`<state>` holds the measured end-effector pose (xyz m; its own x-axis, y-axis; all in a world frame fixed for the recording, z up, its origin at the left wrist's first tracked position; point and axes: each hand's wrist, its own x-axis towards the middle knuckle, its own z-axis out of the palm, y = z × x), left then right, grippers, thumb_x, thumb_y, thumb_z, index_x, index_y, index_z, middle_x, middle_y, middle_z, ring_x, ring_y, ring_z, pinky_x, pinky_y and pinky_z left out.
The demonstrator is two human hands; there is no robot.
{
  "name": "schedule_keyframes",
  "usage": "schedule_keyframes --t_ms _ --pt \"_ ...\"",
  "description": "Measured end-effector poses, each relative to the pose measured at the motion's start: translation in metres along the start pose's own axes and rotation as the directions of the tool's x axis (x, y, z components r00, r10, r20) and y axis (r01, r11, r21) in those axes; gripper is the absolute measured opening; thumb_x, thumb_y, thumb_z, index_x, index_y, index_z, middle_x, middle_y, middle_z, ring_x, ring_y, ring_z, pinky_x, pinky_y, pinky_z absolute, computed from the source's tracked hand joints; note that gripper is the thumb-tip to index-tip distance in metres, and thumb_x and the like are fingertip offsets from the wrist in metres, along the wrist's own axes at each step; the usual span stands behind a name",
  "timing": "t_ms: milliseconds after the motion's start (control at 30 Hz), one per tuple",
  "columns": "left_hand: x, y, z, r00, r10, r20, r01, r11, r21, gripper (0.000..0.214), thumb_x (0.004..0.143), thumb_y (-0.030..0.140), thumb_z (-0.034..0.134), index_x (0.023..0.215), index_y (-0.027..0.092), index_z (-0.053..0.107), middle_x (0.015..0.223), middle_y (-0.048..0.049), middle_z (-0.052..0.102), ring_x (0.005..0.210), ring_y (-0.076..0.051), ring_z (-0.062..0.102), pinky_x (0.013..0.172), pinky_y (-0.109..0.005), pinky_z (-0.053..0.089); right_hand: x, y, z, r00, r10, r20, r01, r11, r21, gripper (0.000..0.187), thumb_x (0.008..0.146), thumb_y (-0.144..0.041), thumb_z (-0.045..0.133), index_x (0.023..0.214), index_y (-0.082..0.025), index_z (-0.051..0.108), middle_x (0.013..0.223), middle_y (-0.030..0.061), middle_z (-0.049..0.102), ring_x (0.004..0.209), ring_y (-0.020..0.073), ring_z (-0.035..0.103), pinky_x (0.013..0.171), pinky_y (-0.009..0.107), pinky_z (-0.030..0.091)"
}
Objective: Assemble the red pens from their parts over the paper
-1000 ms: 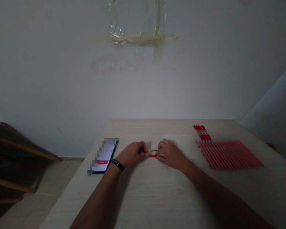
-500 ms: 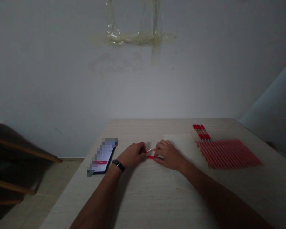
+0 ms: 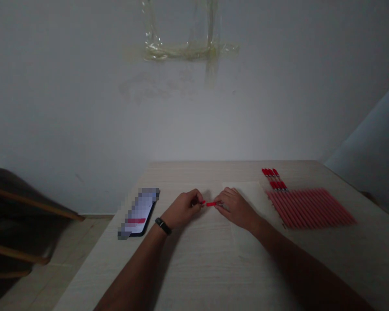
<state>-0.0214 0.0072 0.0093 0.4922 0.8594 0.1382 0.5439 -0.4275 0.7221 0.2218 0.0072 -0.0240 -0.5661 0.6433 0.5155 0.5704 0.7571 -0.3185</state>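
Note:
My left hand [image 3: 185, 208], with a black band on its wrist, is closed in a pinch on a small red pen part [image 3: 202, 202]; most of it is hidden by the fingertips. Facing it, my right hand [image 3: 236, 208] is closed around a slim pen piece with a red end [image 3: 211, 204] that points at the left fingertips. A narrow gap seems to separate the two red parts. Both hands are just above the tabletop. To their right lie several short pen pieces [image 3: 275, 179] with red ends and pale middles, and a neat row of long red sticks [image 3: 313, 208].
A phone [image 3: 142, 214] with its screen lit lies left of my hands. A pale sheet [image 3: 246, 188] lies under and beside my right hand on the wooden table [image 3: 188, 268]. The wall [image 3: 194, 125] rises behind the table. Dark furniture with wooden bars [image 3: 26, 201] stands at far left.
Both hands have risen slightly, and the right has shifted a little right. The red piece at the right fingertips now lines up with the left fingertips. The thin white rod is no longer visible.

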Motion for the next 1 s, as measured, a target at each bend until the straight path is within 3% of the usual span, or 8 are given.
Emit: schedule_keyframes --t_ms 133,200,367,500,633,767,867,1000 --pt "0.001 0.001 0.004 1.0 0.008 -0.006 -0.009 0.998 -0.056 0.009 0.081 0.014 0.056 0.089 0.016 0.062 0.074 0.0004 0.063 0.066 -0.013 0.053 0.062 -0.024 0.037 0.0 0.001 -0.002 0.999 -0.038 0.033 0.039 0.999 -0.036 0.007 0.096 -0.02 0.061 0.102 -0.019 0.065 0.092 0.0061 0.067 0.094 0.0232 0.056 0.083 0.037 0.042" --pt "0.002 0.001 0.007 1.0 -0.008 -0.023 0.004 0.986 -0.165 0.005 0.083 0.016 0.058 0.088 0.016 0.06 0.076 -0.0008 0.064 0.067 -0.013 0.055 0.063 -0.025 0.04 0.0 0.003 -0.005 0.998 -0.05 0.031 0.052 0.996 -0.067 0.009 0.098 -0.022 0.06 0.103 -0.02 0.066 0.092 0.0062 0.068 0.094 0.0234 0.056 0.083 0.038 0.042" --pt "0.006 -0.002 0.015 0.997 -0.026 -0.07 -0.015 0.848 -0.529 0.014 0.087 0.025 0.063 0.087 0.017 0.052 0.085 -0.0039 0.067 0.07 -0.013 0.06 0.069 -0.028 0.047 -0.001 0.011 -0.017 0.994 0.006 -0.108 -0.019 0.993 -0.117 0.01 0.099 -0.023 0.058 0.101 -0.02 0.067 0.092 0.0064 0.068 0.091 0.0233 0.056 0.081 0.038 0.041" --pt "0.008 -0.007 0.018 0.998 0.002 -0.06 -0.036 0.815 -0.578 0.02 0.084 0.024 0.069 0.086 0.017 0.051 0.084 -0.0044 0.067 0.077 -0.015 0.063 0.076 -0.031 0.049 -0.002 0.015 -0.021 0.982 0.011 -0.187 -0.035 0.992 -0.124 0.011 0.1 -0.026 0.058 0.102 -0.02 0.067 0.093 0.0062 0.07 0.091 0.0232 0.057 0.081 0.038 0.041" --pt "0.007 -0.008 0.018 0.998 0.024 -0.05 -0.047 0.842 -0.538 0.017 0.083 0.019 0.067 0.088 0.017 0.052 0.086 -0.0045 0.066 0.079 -0.016 0.063 0.077 -0.03 0.049 -0.003 0.017 -0.021 0.975 0.007 -0.223 -0.034 0.992 -0.12 0.013 0.101 -0.028 0.056 0.104 -0.021 0.067 0.098 0.0063 0.071 0.093 0.023 0.057 0.083 0.039 0.041" --pt "0.005 -0.008 0.017 0.995 -0.015 -0.094 -0.012 0.962 -0.273 0.011 0.08 0.013 0.061 0.088 0.017 0.055 0.08 -0.0011 0.063 0.072 -0.013 0.058 0.068 -0.026 0.045 -0.003 0.016 -0.022 0.97 0.004 -0.244 -0.033 0.993 -0.113 0.016 0.102 -0.029 0.055 0.106 -0.021 0.068 0.099 0.0067 0.071 0.093 0.0231 0.057 0.085 0.039 0.042" --pt "0.004 -0.008 0.017 0.996 -0.016 -0.091 0.007 0.995 -0.102 0.01 0.081 0.013 0.058 0.09 0.017 0.058 0.077 -0.0001 0.062 0.069 -0.013 0.055 0.065 -0.024 0.042 -0.003 0.015 -0.021 0.976 0.019 -0.218 -0.04 0.995 -0.095 0.018 0.102 -0.031 0.054 0.105 -0.022 0.069 0.096 0.007 0.071 0.093 0.0235 0.057 0.084 0.039 0.041" --pt "0.003 -0.008 0.018 0.998 0.003 -0.064 -0.006 0.999 -0.043 0.016 0.079 0.01 0.055 0.093 0.017 0.06 0.078 -0.0005 0.064 0.068 -0.013 0.055 0.064 -0.024 0.04 -0.003 0.013 -0.02 0.989 0.017 -0.149 -0.029 0.996 -0.08 0.018 0.102 -0.03 0.053 0.104 -0.022 0.069 0.093 0.0073 0.069 0.092 0.024 0.056 0.082 0.039 0.041"
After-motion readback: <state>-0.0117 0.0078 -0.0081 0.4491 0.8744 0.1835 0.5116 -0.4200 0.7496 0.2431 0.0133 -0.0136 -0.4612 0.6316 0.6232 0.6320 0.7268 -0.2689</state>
